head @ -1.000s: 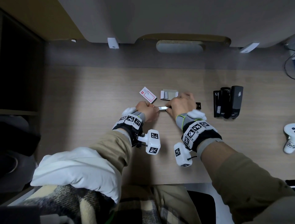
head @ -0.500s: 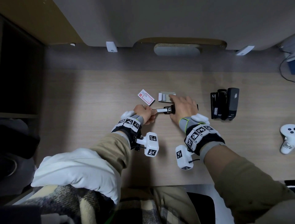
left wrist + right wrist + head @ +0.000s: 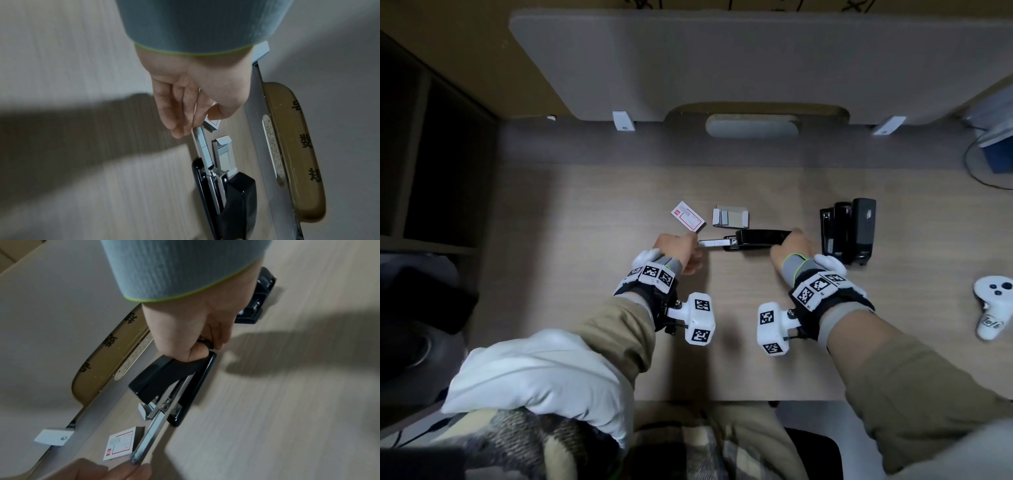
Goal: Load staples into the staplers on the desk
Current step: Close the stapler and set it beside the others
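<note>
A black stapler (image 3: 760, 239) lies on its side mid-desk, its metal staple tray (image 3: 710, 243) pulled out to the left. My left hand (image 3: 695, 244) pinches the tray's free end (image 3: 202, 146). My right hand (image 3: 789, 237) grips the stapler's rear end (image 3: 170, 379), fingers curled round it. A red-and-white staple box (image 3: 687, 216) lies just behind the tray, and an opened grey staple box (image 3: 731, 216) sits to its right. In the right wrist view the tray (image 3: 152, 431) runs toward my left fingertips (image 3: 123, 470).
Two more black staplers (image 3: 847, 231) stand side by side right of my right hand. A white controller (image 3: 993, 308) lies near the desk's right edge. A grey partition (image 3: 688, 68) closes off the back. Cables and a blue box (image 3: 996, 154) sit far right.
My right hand has slid from the stapler's front to its rear end, uncovering the black body. My left hand stays pinched on the tray, which now sticks out further.
</note>
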`<state>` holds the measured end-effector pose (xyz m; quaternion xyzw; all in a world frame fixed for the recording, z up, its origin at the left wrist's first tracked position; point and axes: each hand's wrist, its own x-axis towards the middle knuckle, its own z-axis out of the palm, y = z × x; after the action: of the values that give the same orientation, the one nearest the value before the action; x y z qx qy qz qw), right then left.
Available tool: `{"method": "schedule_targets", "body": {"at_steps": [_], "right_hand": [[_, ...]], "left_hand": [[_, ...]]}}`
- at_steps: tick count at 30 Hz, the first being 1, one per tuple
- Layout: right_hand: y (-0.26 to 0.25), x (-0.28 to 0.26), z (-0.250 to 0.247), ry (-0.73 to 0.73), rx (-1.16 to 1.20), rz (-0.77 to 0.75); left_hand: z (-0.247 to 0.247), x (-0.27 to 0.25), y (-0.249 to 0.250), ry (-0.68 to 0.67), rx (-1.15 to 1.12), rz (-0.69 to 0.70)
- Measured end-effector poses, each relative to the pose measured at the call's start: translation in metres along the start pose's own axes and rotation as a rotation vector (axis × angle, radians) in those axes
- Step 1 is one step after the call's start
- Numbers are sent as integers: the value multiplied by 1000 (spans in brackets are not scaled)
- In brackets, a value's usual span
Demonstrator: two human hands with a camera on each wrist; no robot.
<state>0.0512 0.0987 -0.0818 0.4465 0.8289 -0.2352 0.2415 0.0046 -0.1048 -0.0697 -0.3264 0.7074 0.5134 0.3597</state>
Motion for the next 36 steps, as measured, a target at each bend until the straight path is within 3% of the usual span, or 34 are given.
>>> {"method": "schedule_targets", "body": {"at_steps": [7, 13, 20, 22, 25, 29, 33, 36], "right_hand": [[14, 10, -2, -27, 30, -101], [17, 11, -9, -79, 37, -147], [30, 17, -20, -100, 15, -210], [32, 19, -21, -115, 5, -226], [39, 19, -22, -116, -16, -188], [47, 8, -20, -151, 9, -171], [51, 11, -27, -123, 97, -223], [49, 25, -32, -127, 123, -188]], "left_hand": [[5, -2, -10, -3, -43, -13], [45, -15, -12, -79, 62, 39], [58, -9, -14, -116, 23, -41], [62, -16, -10, -164, -12, -44], [82, -23, 22, -279, -72, 60], [110, -23, 66, -254, 53, 182], [103, -22, 55, -105, 102, 200], [99, -12, 44, -81, 92, 213]]}}
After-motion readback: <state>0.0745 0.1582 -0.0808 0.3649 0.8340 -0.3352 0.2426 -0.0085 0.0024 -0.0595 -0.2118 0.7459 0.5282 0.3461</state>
